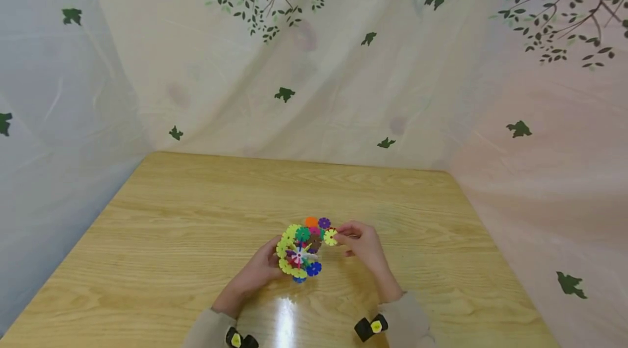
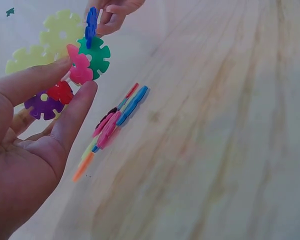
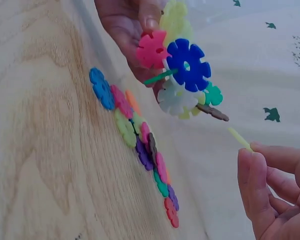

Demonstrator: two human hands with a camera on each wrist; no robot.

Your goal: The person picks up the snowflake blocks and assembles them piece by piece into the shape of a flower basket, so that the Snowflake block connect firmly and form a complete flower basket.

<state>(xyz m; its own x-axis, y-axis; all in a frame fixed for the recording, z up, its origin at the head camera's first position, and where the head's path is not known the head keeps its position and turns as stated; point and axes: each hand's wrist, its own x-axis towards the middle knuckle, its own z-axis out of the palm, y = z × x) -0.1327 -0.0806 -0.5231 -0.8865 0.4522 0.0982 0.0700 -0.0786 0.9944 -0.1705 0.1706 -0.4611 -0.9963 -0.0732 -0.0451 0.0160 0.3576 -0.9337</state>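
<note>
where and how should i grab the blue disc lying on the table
Pinch the blue disc by its outer rim, coming from the bare table side, opposite the nearest pink disc. It lies flat with that edge apparently free, and its notches should help grip. The right hand pinches a yellow disc, so would need freeing first.

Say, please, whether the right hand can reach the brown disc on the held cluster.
Probably yes: the brown disc juts toward the right hand; only the yellow disc it pinches stands between.
</note>
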